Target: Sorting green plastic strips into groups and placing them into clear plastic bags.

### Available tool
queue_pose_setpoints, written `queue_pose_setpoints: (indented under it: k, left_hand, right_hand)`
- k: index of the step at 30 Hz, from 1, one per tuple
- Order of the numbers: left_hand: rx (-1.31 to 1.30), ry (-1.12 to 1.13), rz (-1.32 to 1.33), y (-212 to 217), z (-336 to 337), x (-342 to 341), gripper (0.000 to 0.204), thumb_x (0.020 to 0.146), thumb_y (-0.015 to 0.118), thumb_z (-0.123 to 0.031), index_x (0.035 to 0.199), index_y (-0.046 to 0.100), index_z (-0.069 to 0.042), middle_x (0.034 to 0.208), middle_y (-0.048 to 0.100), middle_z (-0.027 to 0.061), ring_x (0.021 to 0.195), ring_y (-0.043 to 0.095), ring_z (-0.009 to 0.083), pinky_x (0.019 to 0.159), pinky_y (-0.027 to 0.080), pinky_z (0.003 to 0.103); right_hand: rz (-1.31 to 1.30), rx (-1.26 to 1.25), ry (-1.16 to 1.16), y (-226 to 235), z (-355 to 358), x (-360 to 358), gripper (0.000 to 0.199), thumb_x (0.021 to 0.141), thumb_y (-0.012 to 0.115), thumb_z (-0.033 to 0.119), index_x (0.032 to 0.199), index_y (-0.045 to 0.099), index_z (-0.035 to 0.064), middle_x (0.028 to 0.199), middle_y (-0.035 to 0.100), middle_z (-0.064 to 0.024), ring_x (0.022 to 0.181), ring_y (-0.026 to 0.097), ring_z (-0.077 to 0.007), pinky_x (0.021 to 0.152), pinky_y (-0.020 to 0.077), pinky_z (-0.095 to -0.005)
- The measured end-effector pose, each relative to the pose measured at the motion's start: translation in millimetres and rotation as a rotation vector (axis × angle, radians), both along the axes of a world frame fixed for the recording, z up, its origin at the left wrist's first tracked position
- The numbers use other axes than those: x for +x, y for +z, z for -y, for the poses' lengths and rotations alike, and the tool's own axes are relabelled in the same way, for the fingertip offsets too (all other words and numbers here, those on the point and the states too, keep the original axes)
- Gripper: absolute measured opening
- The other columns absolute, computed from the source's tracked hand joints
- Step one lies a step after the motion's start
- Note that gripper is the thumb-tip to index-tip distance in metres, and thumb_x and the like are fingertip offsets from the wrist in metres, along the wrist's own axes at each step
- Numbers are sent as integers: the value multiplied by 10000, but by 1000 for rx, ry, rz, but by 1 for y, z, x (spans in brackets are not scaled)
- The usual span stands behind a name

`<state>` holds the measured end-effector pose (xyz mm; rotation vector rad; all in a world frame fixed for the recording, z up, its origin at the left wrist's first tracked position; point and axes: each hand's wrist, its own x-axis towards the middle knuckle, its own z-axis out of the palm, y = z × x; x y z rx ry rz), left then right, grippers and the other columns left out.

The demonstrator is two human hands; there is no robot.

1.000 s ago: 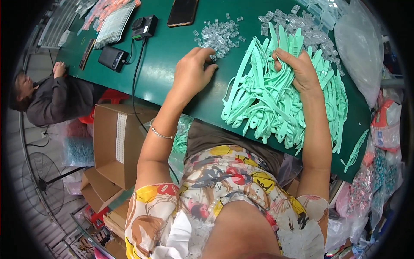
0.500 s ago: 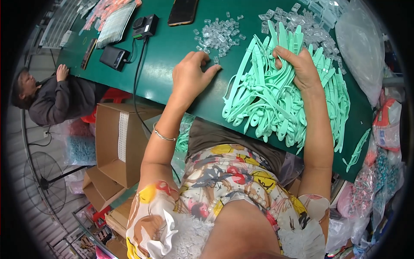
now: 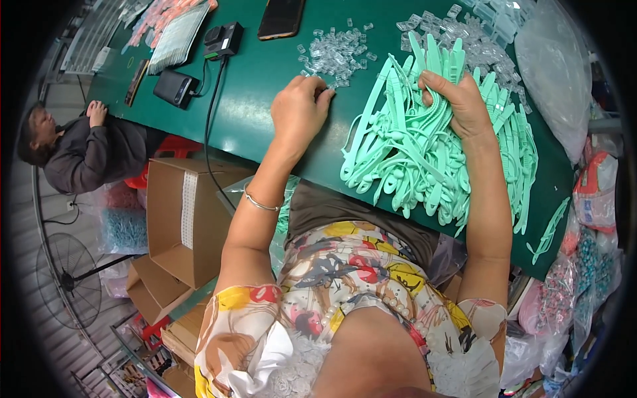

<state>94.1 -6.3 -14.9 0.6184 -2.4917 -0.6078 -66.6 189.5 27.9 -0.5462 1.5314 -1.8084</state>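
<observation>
My right hand (image 3: 458,103) is closed around mint-green ribbed plastic straps (image 3: 434,123), gripping them near their upper ends. A thick heap of the same straps (image 3: 411,159) lies under and around this hand, along the table's near edge. To the left, my left hand (image 3: 298,109) has its thumb and fingers drawn together at the near side of a small pile of clear plastic clips (image 3: 335,53). What its fingertips pinch, if anything, is too small to make out.
More clear pieces (image 3: 464,40) lie behind the straps. A phone (image 3: 281,18), a black device (image 3: 223,40), a power bank (image 3: 175,89) and a cable occupy the green table (image 3: 232,119). Cardboard boxes (image 3: 179,219) stand at left below it. Another person (image 3: 93,149) sits at far left.
My left hand has shifted slightly up and right toward the clear clips. Its thumb and fingers, apart before, have closed together. The right hand keeps its grip on the straps.
</observation>
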Motion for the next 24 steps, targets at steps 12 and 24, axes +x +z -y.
queue_pose_setpoints:
  k: [12, 24]
  left_hand:
    - [1530, -307, -303, 30, -9, -36, 190, 812, 624, -145, 928, 610, 6, 746, 542, -4, 558, 398, 50, 490, 297, 181]
    - [1679, -350, -281, 31, -25, -61, 187, 842, 604, -192, 924, 605, -23, 779, 528, -10, 533, 348, 57, 471, 265, 189]
  right_hand:
    - [-130, 48, -52, 7, 4, 11, 196, 736, 694, 154, 763, 555, 19, 623, 534, -18, 489, 458, -82, 462, 361, -218]
    - [-205, 86, -39, 6, 1, 8, 190, 715, 693, 168, 739, 556, 38, 615, 508, 1, 475, 441, -80, 445, 344, -228]
